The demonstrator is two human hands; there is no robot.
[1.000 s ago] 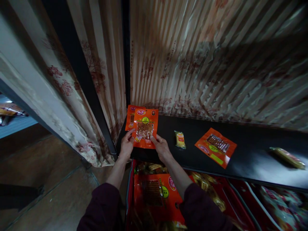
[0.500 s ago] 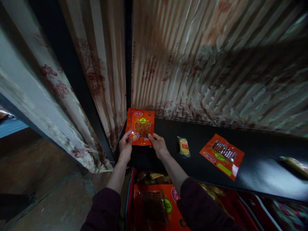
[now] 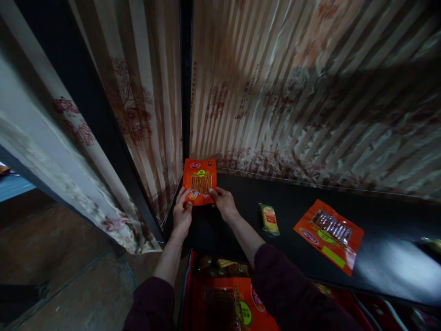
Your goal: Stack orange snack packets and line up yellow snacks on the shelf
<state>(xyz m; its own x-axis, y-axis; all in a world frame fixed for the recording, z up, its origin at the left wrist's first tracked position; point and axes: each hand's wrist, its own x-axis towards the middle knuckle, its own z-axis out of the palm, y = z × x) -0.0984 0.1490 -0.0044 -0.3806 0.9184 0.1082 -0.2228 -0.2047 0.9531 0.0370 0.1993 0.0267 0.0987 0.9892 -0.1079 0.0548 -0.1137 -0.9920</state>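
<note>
Both hands grip an orange snack packet (image 3: 201, 184) by its lower part, in the far left corner of the black shelf (image 3: 237, 188). The packet leans up towards the corner, and a window in its front shows brown strips. My left hand (image 3: 182, 212) is closed on its lower left edge, the thumb near the bottom corner. My right hand (image 3: 224, 202) pinches its lower right side, thumb on the front. To the right lie a small yellow wrapped snack (image 3: 269, 219) and another orange packet (image 3: 329, 236), turned at a slant.
Below the shelf a red bin (image 3: 188, 294) holds a large orange packet (image 3: 237, 308) and other wrapped snacks. Striped, printed curtain cloth (image 3: 275, 92) covers the back and left. A dark post (image 3: 186, 82) stands in the corner. At the right edge is a partly visible wrapped item (image 3: 432, 243).
The orange packet has moved slightly further into the corner, both hands still on it. A second packet edge seen behind it at left no longer shows. The view has shifted a little.
</note>
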